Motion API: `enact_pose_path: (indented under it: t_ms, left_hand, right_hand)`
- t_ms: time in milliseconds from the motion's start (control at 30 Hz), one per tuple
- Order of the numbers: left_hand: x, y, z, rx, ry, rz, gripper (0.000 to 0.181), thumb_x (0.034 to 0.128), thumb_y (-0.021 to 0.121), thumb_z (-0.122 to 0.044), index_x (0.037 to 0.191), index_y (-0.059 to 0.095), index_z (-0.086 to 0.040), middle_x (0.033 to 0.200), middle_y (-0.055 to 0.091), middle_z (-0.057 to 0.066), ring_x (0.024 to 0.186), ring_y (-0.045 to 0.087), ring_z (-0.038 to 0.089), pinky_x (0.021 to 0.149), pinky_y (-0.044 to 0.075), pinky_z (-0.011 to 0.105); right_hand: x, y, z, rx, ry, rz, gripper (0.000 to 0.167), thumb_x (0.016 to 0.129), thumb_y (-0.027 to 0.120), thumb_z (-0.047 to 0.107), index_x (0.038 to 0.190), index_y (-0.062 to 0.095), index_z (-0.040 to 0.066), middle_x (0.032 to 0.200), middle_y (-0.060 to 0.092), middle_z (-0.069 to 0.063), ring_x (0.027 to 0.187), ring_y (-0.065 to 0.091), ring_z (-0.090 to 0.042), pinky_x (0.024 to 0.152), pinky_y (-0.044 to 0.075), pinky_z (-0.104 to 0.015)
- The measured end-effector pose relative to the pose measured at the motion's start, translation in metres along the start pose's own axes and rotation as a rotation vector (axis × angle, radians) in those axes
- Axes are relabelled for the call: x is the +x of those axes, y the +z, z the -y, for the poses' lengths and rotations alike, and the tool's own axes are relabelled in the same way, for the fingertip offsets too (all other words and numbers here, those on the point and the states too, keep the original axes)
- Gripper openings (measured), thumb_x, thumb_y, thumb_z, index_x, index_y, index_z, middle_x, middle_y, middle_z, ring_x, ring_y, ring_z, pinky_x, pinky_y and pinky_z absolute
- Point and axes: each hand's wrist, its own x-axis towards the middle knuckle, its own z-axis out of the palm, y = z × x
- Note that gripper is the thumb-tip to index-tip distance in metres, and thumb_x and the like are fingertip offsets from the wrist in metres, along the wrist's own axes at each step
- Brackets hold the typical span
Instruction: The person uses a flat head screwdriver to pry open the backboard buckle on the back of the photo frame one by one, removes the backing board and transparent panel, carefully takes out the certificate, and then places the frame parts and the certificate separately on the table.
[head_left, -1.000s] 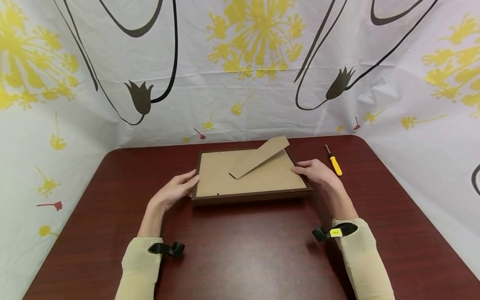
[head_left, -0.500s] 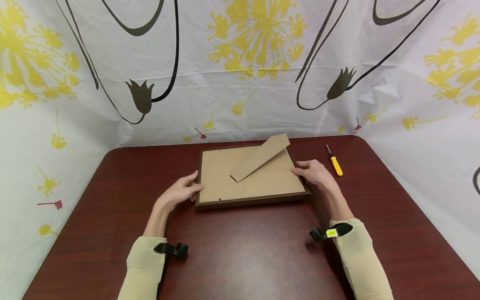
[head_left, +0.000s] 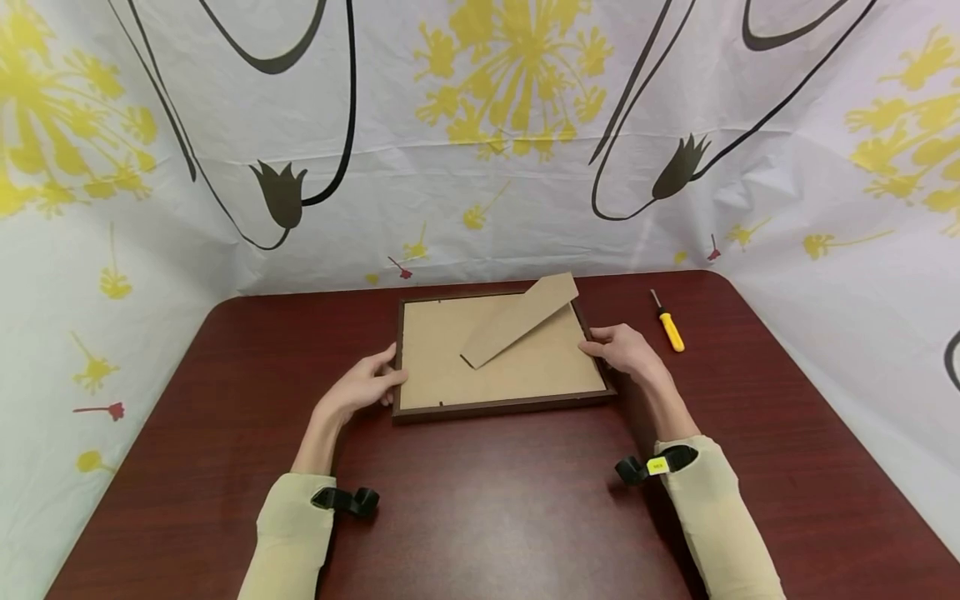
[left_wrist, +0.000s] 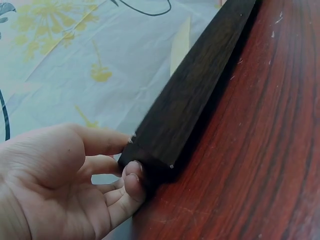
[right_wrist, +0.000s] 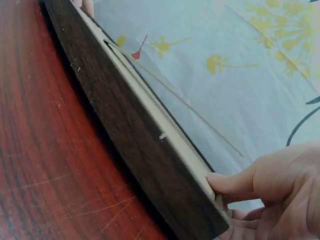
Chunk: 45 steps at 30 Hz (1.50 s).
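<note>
A dark brown picture frame (head_left: 510, 406) lies face down at the far middle of the table, its tan backing board (head_left: 435, 337) upward. The stand flap (head_left: 521, 321) sticks up at a slant from the board. My left hand (head_left: 362, 386) grips the frame's left side, thumb over the top edge. On the opposite side, my right hand (head_left: 628, 350) holds the frame with its thumb on the rim. The left wrist view shows fingers curled at the corner of the brown frame (left_wrist: 195, 85). In the right wrist view, the thumb rests on the top edge and the other fingers are partly hidden.
A screwdriver (head_left: 669, 325) with a yellow handle lies right of the frame, beyond my right hand. The dark red table (head_left: 480, 500) is bordered at the back and sides by white sheeting (head_left: 480, 225) with a flower print.
The frame has shifted slightly toward me, its near edge lower in view and its right end a little further left. My left thumb has moved further over the frame's edge.
</note>
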Motion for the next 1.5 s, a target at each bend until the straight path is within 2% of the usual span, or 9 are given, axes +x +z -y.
enact_pose_path:
  t_ms: [133,267,500,700,933,1067,1267,1367,1500]
  left_hand:
    - [0.002,0.002,0.000,0.012,0.001,-0.011,0.071,0.1054,0.055,-0.020,0.161,0.014,-0.005,0.087,0.057,0.009,0.069,0.056,0.020,0.069,0.049,0.032]
    - [0.003,0.004,0.000,0.024,0.005,-0.020,0.070,0.1052,0.055,-0.018,0.161,0.015,-0.003,0.088,0.057,0.009,0.069,0.056,0.019,0.068,0.050,0.031]
    - [0.004,0.005,0.000,0.066,0.012,-0.041,0.069,0.1051,0.055,-0.019,0.159,0.018,0.002,0.091,0.059,0.011,0.069,0.057,0.018,0.067,0.050,0.033]
    - [0.004,0.005,-0.004,0.156,0.032,-0.118,0.060,0.1065,0.052,-0.023,0.154,0.031,0.007,0.099,0.061,0.016,0.078,0.062,0.023,0.071,0.051,0.035]
    - [0.009,0.004,-0.002,0.236,0.075,-0.196,0.056,0.1050,0.057,-0.023,0.146,0.041,0.011,0.093,0.064,0.015,0.073,0.063,0.022,0.063,0.048,0.032]
    - [0.009,0.004,0.000,0.224,0.066,-0.193,0.057,0.1044,0.058,-0.022,0.147,0.040,0.011,0.094,0.064,0.016,0.071,0.062,0.020,0.062,0.047,0.031]
    - [0.002,0.004,-0.006,0.158,0.018,-0.142,0.058,0.1025,0.060,-0.018,0.147,0.037,0.011,0.095,0.064,0.015,0.071,0.066,0.020,0.071,0.054,0.036]
    - [-0.002,0.006,-0.011,0.123,-0.016,-0.088,0.060,0.1014,0.063,-0.017,0.144,0.034,0.014,0.091,0.065,0.014,0.070,0.068,0.019,0.086,0.054,0.044]
    - [-0.006,0.010,-0.019,0.114,-0.053,-0.023,0.063,0.0997,0.065,-0.017,0.140,0.030,0.016,0.087,0.065,0.014,0.069,0.069,0.019,0.099,0.047,0.052]
  right_hand:
    - [0.002,0.001,-0.004,0.017,-0.012,0.001,0.060,0.103,0.062,0.025,0.148,0.042,-0.009,0.144,0.048,-0.033,0.091,0.061,-0.031,0.078,0.050,-0.038]
    - [0.004,0.002,-0.009,0.033,-0.022,-0.006,0.060,0.101,0.064,0.025,0.147,0.044,-0.009,0.140,0.052,-0.032,0.081,0.060,-0.026,0.070,0.047,-0.033]
    - [0.004,-0.001,-0.013,0.059,-0.028,0.032,0.065,0.099,0.067,0.025,0.148,0.042,-0.010,0.129,0.056,-0.029,0.086,0.063,-0.027,0.080,0.050,-0.042]
    - [-0.001,-0.010,-0.016,0.105,-0.055,0.095,0.066,0.098,0.069,0.026,0.145,0.042,-0.012,0.119,0.061,-0.025,0.087,0.064,-0.026,0.086,0.051,-0.043]
    - [-0.003,-0.015,-0.019,0.165,-0.116,0.206,0.065,0.096,0.071,0.018,0.144,0.040,-0.014,0.113,0.063,-0.023,0.086,0.064,-0.025,0.081,0.054,-0.038]
    - [-0.003,-0.015,-0.021,0.163,-0.141,0.227,0.065,0.096,0.071,0.015,0.144,0.040,-0.015,0.111,0.064,-0.023,0.085,0.064,-0.026,0.079,0.056,-0.039]
    - [0.002,-0.013,-0.028,0.111,-0.151,0.160,0.055,0.098,0.068,0.017,0.140,0.047,-0.013,0.109,0.066,-0.022,0.085,0.063,-0.026,0.076,0.056,-0.038]
    - [0.006,-0.010,-0.031,0.058,-0.138,0.064,0.044,0.100,0.066,0.020,0.133,0.057,-0.008,0.106,0.067,-0.019,0.079,0.062,-0.025,0.072,0.055,-0.035]
    - [0.009,-0.006,-0.031,0.004,-0.111,-0.049,0.036,0.102,0.063,0.024,0.124,0.063,-0.004,0.098,0.066,-0.016,0.072,0.060,-0.024,0.065,0.051,-0.033]
